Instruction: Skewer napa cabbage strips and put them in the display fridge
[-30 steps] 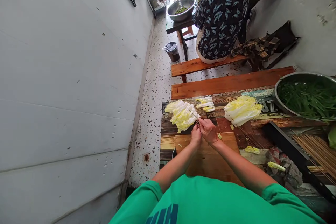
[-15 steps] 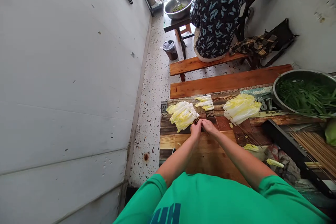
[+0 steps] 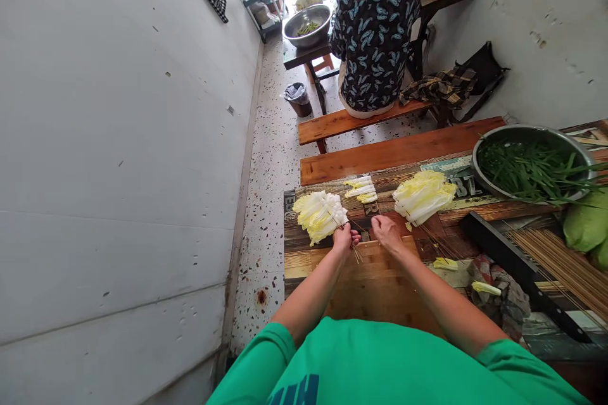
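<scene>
My left hand (image 3: 344,238) is closed around the thin wooden skewers (image 3: 357,255) of the left bunch of skewered cabbage leaves (image 3: 319,215), which lies fanned on the table. To its right, my right hand (image 3: 387,232) is closed at the lower end of a skewer from a smaller row of cabbage pieces (image 3: 361,188). The fingertips of the right hand are partly hidden. A third bunch of skewered cabbage (image 3: 422,197) lies farther right, its sticks pointing toward me. Below both hands is a wooden cutting board (image 3: 375,285).
On the right stand a metal bowl of green leaves (image 3: 532,164), a large black knife (image 3: 503,253), loose skewers (image 3: 560,259) and a crumpled cloth (image 3: 503,297). A bench (image 3: 399,150) runs behind the table. Beyond it sits a person in a patterned shirt (image 3: 377,38).
My hands were together at the left bunch's skewers. Now they are apart: the right has moved right to the small row's skewer, while the left stays on the bunch. The view has shifted slightly.
</scene>
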The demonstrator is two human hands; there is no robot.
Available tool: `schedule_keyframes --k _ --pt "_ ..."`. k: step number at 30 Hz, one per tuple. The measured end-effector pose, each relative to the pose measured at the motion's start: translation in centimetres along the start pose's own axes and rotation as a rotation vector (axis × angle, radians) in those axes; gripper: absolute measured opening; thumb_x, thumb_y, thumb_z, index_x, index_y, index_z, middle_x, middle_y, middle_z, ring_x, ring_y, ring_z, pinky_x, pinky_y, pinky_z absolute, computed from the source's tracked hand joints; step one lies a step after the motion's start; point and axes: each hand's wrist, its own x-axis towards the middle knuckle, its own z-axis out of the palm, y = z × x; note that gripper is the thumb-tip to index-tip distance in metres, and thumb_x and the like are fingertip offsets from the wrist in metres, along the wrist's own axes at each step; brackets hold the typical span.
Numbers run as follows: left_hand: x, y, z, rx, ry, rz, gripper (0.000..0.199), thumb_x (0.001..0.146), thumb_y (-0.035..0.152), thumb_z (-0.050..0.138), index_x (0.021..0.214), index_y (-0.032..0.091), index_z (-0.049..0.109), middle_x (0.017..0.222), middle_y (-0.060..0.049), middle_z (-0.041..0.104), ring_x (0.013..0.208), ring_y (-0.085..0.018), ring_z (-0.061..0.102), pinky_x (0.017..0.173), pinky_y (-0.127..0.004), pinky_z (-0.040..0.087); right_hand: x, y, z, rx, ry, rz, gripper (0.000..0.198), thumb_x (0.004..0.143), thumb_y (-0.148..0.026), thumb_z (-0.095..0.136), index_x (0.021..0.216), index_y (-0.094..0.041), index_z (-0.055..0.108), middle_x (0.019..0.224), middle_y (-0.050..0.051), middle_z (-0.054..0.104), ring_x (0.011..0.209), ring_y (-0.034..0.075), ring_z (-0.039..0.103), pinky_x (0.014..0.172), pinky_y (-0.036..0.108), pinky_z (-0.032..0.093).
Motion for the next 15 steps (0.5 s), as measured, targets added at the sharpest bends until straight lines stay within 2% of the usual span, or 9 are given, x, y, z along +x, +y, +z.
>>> schedule_keyframes --k 3,6,10,15 --pt "-1.4 0.3 -1.1 0.019 -0.003 0.013 0.031 0.091 0.040 0.065 0.078 0.015 0.051 0.061 0.007 0.048 0.043 -0.003 0.040 0.039 -0.016 0.029 -0.1 2.2 -1.6 -0.082 0.074 0.089 0.030 0.092 -0.031 0.053 0.109 -0.010 0.066 0.109 0.022 0.069 0.102 0.029 0.064 0.083 0.035 0.044" --pt "-2.8 0.9 -2.6 0.005 -0.027 0.053 0.042 0.083 0.044 0.072 0.070 0.019 0.041 0.055 0.009 0.042 0.039 -0.001 0.034 0.038 -0.015 0.021 0.0 2.9 -1.6 -0.108 0.072 0.106 0.023 0.088 -0.022 0.057 0.108 -0.014 0.065 0.101 0.017 0.071 0.092 0.026 0.066 0.077 0.032 0.043" --pt "-3.7 1.3 -3.3 -0.014 -0.034 0.096 0.044 0.083 0.045 0.070 0.070 0.021 0.037 0.054 0.009 0.039 0.038 -0.001 0.031 0.039 -0.016 0.020 0.6 1.7 0.2 -0.076 0.119 0.091 0.018 0.091 -0.022 0.052 0.103 -0.015 0.063 0.102 0.015 0.070 0.091 0.022 0.064 0.076 0.030 0.042" --pt "-3.0 0.8 -1.7 -0.008 0.000 0.092 0.039 0.088 0.043 0.066 0.071 0.020 0.040 0.054 0.010 0.039 0.039 -0.003 0.032 0.039 -0.017 0.021 0.6 -0.1 3.4 0.001 0.162 0.027 0.013 0.093 -0.024 0.049 0.092 -0.018 0.061 0.093 0.008 0.069 0.084 0.018 0.061 0.076 0.028 0.041"
